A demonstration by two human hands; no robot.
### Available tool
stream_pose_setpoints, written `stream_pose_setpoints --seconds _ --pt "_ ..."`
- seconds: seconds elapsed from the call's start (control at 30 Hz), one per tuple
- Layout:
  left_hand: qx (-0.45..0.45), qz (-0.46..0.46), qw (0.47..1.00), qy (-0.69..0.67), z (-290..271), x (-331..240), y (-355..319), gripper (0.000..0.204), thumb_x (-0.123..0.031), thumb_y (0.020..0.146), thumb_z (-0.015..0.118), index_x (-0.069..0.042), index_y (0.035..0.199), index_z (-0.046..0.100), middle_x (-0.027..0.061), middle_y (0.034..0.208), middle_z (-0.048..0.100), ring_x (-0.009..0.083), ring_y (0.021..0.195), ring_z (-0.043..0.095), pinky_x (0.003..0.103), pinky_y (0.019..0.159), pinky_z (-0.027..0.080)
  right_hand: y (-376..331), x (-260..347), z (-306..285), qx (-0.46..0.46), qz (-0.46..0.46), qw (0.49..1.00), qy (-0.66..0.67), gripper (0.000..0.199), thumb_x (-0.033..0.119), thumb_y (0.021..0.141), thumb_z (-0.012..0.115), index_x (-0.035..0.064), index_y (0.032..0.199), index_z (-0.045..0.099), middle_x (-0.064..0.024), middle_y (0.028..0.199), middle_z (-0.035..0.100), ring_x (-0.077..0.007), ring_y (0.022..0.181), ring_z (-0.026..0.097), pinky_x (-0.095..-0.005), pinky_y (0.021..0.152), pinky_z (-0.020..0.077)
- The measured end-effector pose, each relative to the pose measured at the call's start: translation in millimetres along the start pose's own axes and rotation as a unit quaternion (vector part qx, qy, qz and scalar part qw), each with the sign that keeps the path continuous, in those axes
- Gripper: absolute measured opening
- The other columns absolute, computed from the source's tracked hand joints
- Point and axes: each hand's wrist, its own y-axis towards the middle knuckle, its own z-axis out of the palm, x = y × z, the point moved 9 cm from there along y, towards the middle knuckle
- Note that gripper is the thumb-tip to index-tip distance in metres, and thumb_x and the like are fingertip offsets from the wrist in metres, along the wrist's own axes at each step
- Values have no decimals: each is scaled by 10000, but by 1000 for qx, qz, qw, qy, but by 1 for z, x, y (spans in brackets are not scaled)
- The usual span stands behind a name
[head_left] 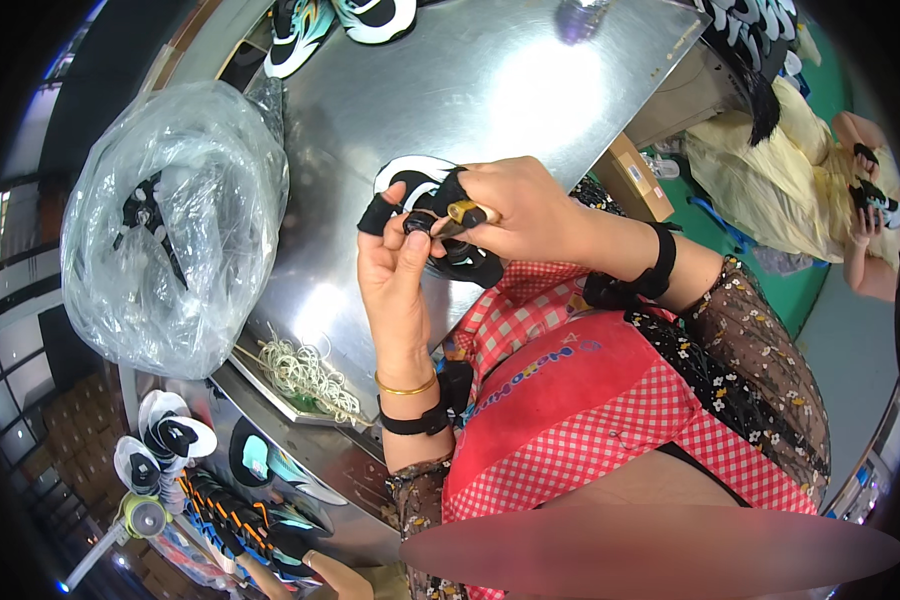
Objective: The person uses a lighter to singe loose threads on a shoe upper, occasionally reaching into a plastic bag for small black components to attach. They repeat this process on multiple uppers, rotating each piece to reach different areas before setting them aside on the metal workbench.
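Observation:
A black and white sneaker point(406, 176) is in front of me, above the metal table. My left hand point(395, 255) is closed on the shoe's black edge, its thumb and fingers pinched around a dark part there. In the fingers of my right hand point(520, 205) is a tool with a short wooden handle point(467, 212), its working end down at the pinched spot. The tool's tip is hidden between the fingers, so its exact kind does not show. Black covers wrap some fingers on both hands. The two hands almost touch.
A clear plastic bag point(175, 290) holding black pieces stands on the left. Tangled pale cord point(305, 375) lies in a tray near the table edge. Sneakers point(375, 18) sit at the far edge. A cardboard box point(633, 180) is right; co-workers' hands point(870, 225) show right and lower left.

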Motion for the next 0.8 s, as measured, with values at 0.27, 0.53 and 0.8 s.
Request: stream_pose_setpoints --seconds 0.27,0.53,0.8 --pt "-62 54 993 85 0 -11 -13 456 -41 882 566 48 1292 388 142 1155 561 177 1019 561 327 963 410 -12 -14 9 -125 -38 975 179 439 465 726 697 77 678 497 -60 674 526 -280 602 574 -376 497 436" --pt "-72 78 970 220 8 -9 -6 480 -49 883 597 50 1304 390 158 1192 543 161 1091 516 306 969 393 -10 -27 6 -179 48 968 168 418 429 729 710 74 686 495 -64 770 542 -279 592 568 -372 474 422" --pt "-110 124 843 511 7 -13 -15 521 -67 817 664 24 1276 434 118 1153 557 186 948 546 316 869 428 11 -21 -9 -61 94 935 337 272 246 774 714 43 712 543 -13 703 589 -141 562 563 -295 503 420"
